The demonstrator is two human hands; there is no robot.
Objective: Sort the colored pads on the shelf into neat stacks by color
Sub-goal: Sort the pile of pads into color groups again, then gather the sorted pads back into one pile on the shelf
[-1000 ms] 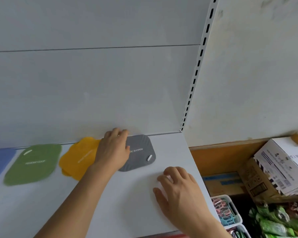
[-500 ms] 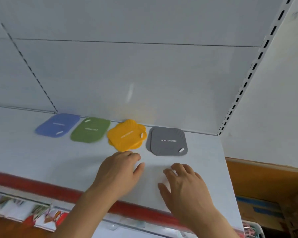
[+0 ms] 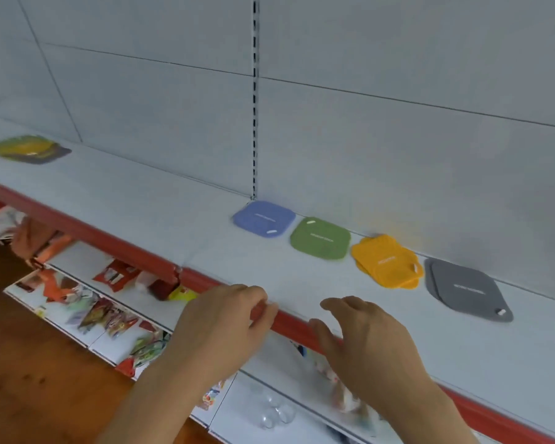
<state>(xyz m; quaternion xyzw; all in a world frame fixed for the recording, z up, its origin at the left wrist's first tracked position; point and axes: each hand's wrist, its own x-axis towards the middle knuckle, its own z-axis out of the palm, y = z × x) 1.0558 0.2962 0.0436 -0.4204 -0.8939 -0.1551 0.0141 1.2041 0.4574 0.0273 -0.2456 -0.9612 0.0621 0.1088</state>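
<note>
Four pad stacks lie in a row along the back of the white shelf [image 3: 302, 277]: blue pads [image 3: 264, 218], green pads [image 3: 320, 238], yellow pads [image 3: 386, 261] slightly fanned, and grey pads [image 3: 466, 289] slightly offset. Far left on the shelf sits a mixed pile of green, yellow and grey pads [image 3: 29, 149]. My left hand [image 3: 220, 325] hovers at the shelf's red front edge, fingers loosely curled, holding nothing. My right hand [image 3: 362, 341] is beside it over the same edge, fingers spread, empty. Both hands are well short of the pads.
A red strip [image 3: 125, 248] runs along the shelf's front edge. A lower shelf [image 3: 87, 315] below holds packaged goods and small clear items. A slotted upright [image 3: 254, 97] divides the white back panel. Brown floor shows at the bottom left.
My left hand left the yellow and grey pads and both hands drew back to the front edge. The view swung left, bringing the mixed pile at the far left into sight.
</note>
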